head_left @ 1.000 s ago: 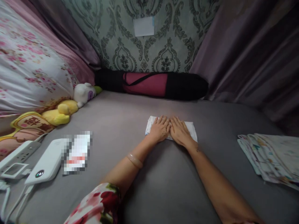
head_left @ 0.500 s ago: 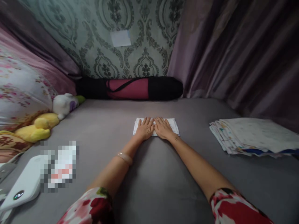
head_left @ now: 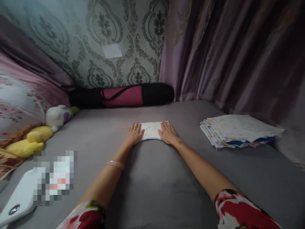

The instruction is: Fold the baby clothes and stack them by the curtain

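Observation:
A small folded white cloth [head_left: 151,131] with a faint print lies flat on the grey bed sheet [head_left: 162,178]. My left hand [head_left: 134,133] rests palm down over its left edge, fingers stretched forward and slightly apart. Over the right edge lies my right hand [head_left: 168,133], also flat, with the fingers extended. The middle of the cloth shows between the two hands. Neither hand grips it.
On the right lies a stack of folded printed cloths [head_left: 240,128]. A black and maroon long bag [head_left: 122,96] stretches along the wall. Plush toys [head_left: 35,138] line the left side, near a white power bank [head_left: 22,195] and a blurred-out item [head_left: 59,178].
My hands have slid apart from the middle of the cloth to its two side edges, uncovering its centre. The camera view has turned slightly to the right.

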`<state>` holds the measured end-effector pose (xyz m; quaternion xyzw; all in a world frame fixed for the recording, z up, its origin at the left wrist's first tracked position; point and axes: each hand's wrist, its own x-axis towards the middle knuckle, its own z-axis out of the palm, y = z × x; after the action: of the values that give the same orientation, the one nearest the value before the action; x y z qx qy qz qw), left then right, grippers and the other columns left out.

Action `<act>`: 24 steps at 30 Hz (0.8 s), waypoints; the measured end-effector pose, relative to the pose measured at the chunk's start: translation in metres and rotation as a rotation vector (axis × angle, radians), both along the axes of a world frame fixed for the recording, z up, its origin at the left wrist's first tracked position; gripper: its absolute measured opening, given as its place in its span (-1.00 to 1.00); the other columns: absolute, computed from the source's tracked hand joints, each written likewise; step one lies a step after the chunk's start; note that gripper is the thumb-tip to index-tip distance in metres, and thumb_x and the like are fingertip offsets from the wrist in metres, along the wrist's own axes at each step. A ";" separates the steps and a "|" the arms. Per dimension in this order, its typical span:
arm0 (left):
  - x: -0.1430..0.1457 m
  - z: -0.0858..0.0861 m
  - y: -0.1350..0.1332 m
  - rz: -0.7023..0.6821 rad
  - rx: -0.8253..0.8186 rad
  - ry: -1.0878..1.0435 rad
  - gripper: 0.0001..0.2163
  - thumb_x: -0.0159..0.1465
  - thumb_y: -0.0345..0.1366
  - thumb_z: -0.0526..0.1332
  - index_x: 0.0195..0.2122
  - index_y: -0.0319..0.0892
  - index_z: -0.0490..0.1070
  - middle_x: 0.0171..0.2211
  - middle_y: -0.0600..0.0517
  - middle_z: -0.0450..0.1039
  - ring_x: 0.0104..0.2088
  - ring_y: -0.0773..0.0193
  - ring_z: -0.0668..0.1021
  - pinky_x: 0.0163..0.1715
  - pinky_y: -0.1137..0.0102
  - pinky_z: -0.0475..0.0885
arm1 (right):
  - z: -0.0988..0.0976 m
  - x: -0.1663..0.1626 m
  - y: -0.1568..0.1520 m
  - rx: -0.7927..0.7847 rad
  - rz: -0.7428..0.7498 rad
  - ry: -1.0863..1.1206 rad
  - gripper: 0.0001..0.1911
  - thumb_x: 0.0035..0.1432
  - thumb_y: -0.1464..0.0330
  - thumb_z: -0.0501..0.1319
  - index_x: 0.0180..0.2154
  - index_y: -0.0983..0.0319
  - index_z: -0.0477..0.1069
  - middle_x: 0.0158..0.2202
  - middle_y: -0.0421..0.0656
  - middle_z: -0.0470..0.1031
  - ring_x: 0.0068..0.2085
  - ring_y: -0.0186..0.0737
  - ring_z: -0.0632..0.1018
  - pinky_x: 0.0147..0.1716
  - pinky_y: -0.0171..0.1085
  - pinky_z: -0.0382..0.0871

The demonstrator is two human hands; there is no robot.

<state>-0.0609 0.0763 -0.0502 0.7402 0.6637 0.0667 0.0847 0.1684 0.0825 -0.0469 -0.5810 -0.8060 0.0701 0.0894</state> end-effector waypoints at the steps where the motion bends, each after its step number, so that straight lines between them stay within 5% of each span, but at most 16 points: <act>1: 0.000 0.000 0.002 0.000 -0.009 -0.016 -0.41 0.39 -0.05 -0.20 0.34 -0.30 -0.03 0.37 -0.17 -0.11 0.36 -0.03 -0.09 0.28 0.05 -0.10 | 0.001 -0.001 0.002 -0.015 0.000 0.020 -0.33 0.33 0.19 -0.16 0.31 0.51 -0.03 0.36 0.10 -0.07 0.36 -0.01 -0.05 0.29 -0.06 -0.20; 6: -0.009 0.006 0.010 0.129 -0.017 -0.184 -0.42 0.31 -0.10 0.04 0.30 -0.27 0.08 0.36 -0.25 -0.11 0.34 -0.02 0.06 0.23 0.20 0.08 | 0.020 0.008 0.019 -0.157 -0.072 0.212 -0.46 0.31 0.26 -0.03 0.25 0.30 0.17 0.30 -0.03 0.15 0.29 -0.18 0.18 0.20 -0.26 0.06; 10: -0.026 0.019 0.008 0.404 0.029 -0.287 -0.48 0.23 -0.19 0.15 0.18 -0.35 0.23 0.12 -0.33 0.33 0.11 0.02 0.42 0.03 0.29 0.31 | 0.038 0.031 0.030 -0.172 -0.258 0.239 -0.56 0.31 0.34 -0.07 0.10 0.31 0.37 0.05 0.01 0.48 0.02 -0.21 0.49 -0.09 -0.34 0.32; 13: -0.034 0.026 0.005 0.453 -0.040 -0.302 -0.67 0.19 -0.20 0.18 -0.11 -0.33 0.45 -0.21 -0.24 0.53 -0.11 0.02 0.54 -0.16 0.32 0.38 | 0.041 0.042 0.026 -0.221 -0.372 0.219 -0.67 0.24 0.32 0.05 -0.15 0.32 0.53 -0.22 0.02 0.59 -0.17 -0.15 0.57 -0.28 -0.34 0.35; 17: -0.033 0.031 0.005 0.511 -0.101 -0.325 -0.79 0.11 -0.17 0.24 -0.48 -0.25 0.45 -0.45 -0.15 0.50 -0.27 0.03 0.56 -0.33 0.35 0.36 | 0.038 0.036 0.016 -0.272 -0.441 0.200 -0.70 0.17 0.25 0.16 -0.22 0.30 0.56 -0.25 0.07 0.59 -0.20 -0.11 0.58 -0.33 -0.34 0.35; 24: -0.028 0.037 0.008 0.589 -0.134 -0.419 -0.73 -0.03 -0.14 0.33 -0.65 -0.21 0.34 -0.67 -0.03 0.34 -0.48 0.10 0.50 -0.55 0.40 0.25 | 0.045 0.021 0.012 -0.341 -0.504 0.208 -0.54 0.05 0.22 0.25 -0.03 0.32 0.49 -0.05 0.14 0.53 -0.07 -0.03 0.56 -0.26 -0.30 0.40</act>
<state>-0.0891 0.0844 -0.0129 0.4804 0.8195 0.1950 0.2442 0.1897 0.0948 -0.0021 -0.7585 -0.6000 0.2387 0.0875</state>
